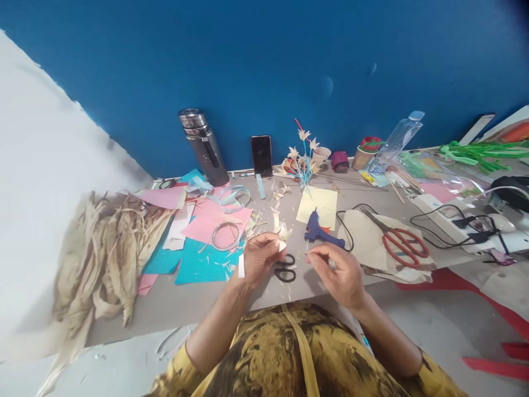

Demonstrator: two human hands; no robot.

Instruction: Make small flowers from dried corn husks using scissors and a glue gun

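My left hand (262,256) is closed in a pinch on a small cream piece of husk (281,246). A short white strip (241,266) shows at the outer side of that hand. My right hand (336,273) has thumb and forefinger pressed together; a thin thing seems to stick up from the fingertips, too small to name. Just beyond the right fingertips lies a blue glue gun (316,229) on its side. Black-handled scissors (286,274) lie between the hands, their blades hidden behind the left fingers.
Dried husks (109,253) are heaped at left, beside pink and blue sheets (202,267) with a tape ring (226,236). Behind stand a flask (204,146), a phone (261,154) and husk flowers (306,160). Red-handled scissors (405,248) and a corded power strip (446,215) lie right.
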